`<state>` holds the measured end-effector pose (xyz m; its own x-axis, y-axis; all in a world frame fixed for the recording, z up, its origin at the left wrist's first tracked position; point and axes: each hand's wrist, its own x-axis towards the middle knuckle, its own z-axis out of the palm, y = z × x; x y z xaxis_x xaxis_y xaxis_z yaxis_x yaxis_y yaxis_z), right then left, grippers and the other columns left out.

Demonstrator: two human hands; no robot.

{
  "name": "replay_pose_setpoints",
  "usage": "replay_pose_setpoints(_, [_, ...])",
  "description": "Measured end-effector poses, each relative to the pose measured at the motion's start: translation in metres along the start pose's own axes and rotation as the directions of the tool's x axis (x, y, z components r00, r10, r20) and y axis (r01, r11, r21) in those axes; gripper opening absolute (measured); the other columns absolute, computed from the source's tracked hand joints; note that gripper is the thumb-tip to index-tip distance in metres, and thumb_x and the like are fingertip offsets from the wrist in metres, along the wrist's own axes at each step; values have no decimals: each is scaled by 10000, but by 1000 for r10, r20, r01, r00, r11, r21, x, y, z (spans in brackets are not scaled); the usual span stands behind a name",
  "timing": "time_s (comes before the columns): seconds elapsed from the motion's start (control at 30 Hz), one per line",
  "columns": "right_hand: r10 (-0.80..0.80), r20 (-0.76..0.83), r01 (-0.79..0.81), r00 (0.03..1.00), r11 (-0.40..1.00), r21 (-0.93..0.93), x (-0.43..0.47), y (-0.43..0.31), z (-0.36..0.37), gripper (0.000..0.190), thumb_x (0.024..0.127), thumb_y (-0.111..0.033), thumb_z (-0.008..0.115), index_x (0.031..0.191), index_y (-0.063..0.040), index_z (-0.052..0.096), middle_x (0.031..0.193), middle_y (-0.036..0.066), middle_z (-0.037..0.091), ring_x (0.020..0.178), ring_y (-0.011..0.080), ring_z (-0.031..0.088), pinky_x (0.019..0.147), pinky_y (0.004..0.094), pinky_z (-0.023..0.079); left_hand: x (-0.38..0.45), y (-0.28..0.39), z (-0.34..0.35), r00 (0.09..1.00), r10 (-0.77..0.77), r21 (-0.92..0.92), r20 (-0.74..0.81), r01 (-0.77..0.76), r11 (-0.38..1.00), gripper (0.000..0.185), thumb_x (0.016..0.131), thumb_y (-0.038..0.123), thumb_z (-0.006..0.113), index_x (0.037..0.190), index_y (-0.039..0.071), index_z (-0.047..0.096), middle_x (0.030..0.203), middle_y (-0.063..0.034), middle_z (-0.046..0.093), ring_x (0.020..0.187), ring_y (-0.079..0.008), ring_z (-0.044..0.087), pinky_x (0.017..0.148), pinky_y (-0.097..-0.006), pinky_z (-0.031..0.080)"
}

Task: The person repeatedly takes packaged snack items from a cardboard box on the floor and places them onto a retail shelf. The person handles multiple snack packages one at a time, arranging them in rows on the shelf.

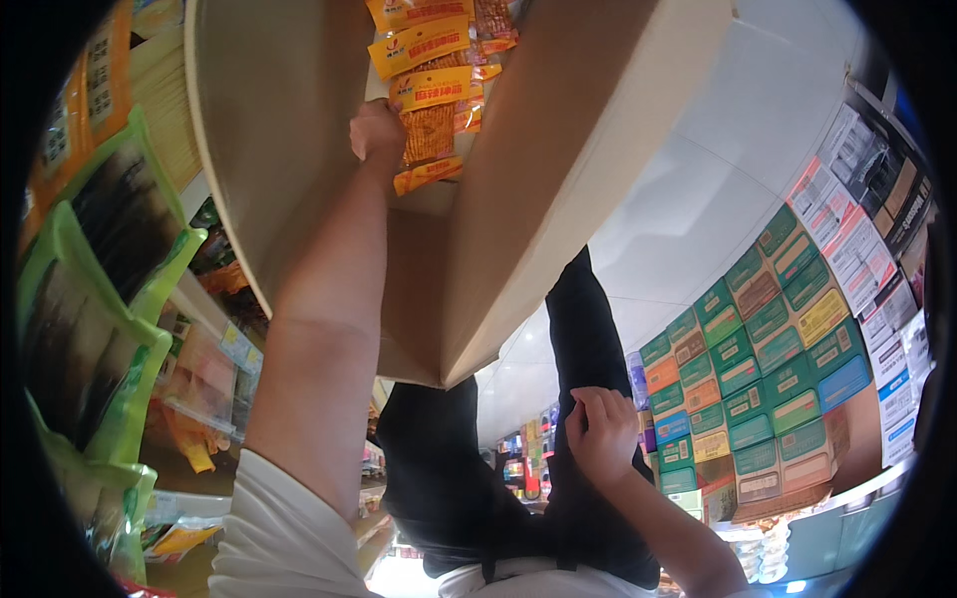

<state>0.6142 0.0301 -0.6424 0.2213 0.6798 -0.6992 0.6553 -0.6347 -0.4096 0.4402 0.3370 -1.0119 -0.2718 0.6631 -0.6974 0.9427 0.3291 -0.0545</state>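
My left hand (378, 130) reaches into a deep cardboard box (415, 306) that stands before me. Its curled fingers pinch the left edge of a yellow-topped snack packet (430, 112), whose clear part shows orange-brown food. Above this packet lie similar packets (419, 46) in an overlapping row. Another yellow packet (428, 175) lies just below it. My right hand (604, 433) is beside my thigh in dark trousers, its fingers loosely bent and the thumb apart. Nothing shows in it. The left fingertips are partly hidden.
Green-edged bags (112, 299) crowd close on my left, with a lower shelf (191, 502) of packaged goods beside them. Stacked green and multicoloured cartons (755, 374) rise on the right. Pale floor tiles (658, 217) run between the box and the cartons.
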Motion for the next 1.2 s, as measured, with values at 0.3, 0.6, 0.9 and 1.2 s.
replay_pose_setpoints(0.3, [-8, -70, 9, 998, 1000, 20, -12, -10, 8, 121, 805, -26, 685, 917, -61, 657, 831, 88, 665, 745, 300, 636, 661, 418, 469, -91, -28, -52, 976, 213, 87, -50, -208, 974, 256, 1019, 259, 558, 1183, 181, 738, 1021, -227, 739, 999, -432, 708, 843, -531, 568])
replay_pose_setpoints(0.6, [-2, -132, -1, 991, 1000, -24, -36, -3, 37, 73, 816, -106, 694, 866, -78, 649, 769, 84, 634, 759, 292, 640, 701, 422, 498, -220, -39, -143, 911, 404, -189, -82, -413, 891, 218, 1021, 116, 511, 1129, -3, 657, 977, -287, 709, 961, -480, 686, 853, -541, 529])
replay_pose_setpoints(0.9, [113, -111, -52, 987, 893, 447, -36, -33, -14, 306, 883, -152, 674, 1165, -33, 650, 1057, 166, 683, 978, 359, 679, 857, 455, 548, -376, -115, -286, 921, 379, -613, 89, -249, 749, 382, 1113, 269, 471, 1303, -36, 601, 1023, -115, 684, 893, -171, 694, 642, -287, 632])
replay_pose_setpoints(1.2, [-187, 323, -126, 928, 658, 742, -112, -192, -189, 524, 973, -329, 721, 1366, -4, 602, 1143, 82, 691, 855, 109, 615, 650, 269, 502, -507, -175, -411, 892, 439, -842, 110, -151, 518, 318, 1108, 307, 499, 1264, 49, 601, 1033, -25, 712, 829, -91, 654, 554, -251, 492])
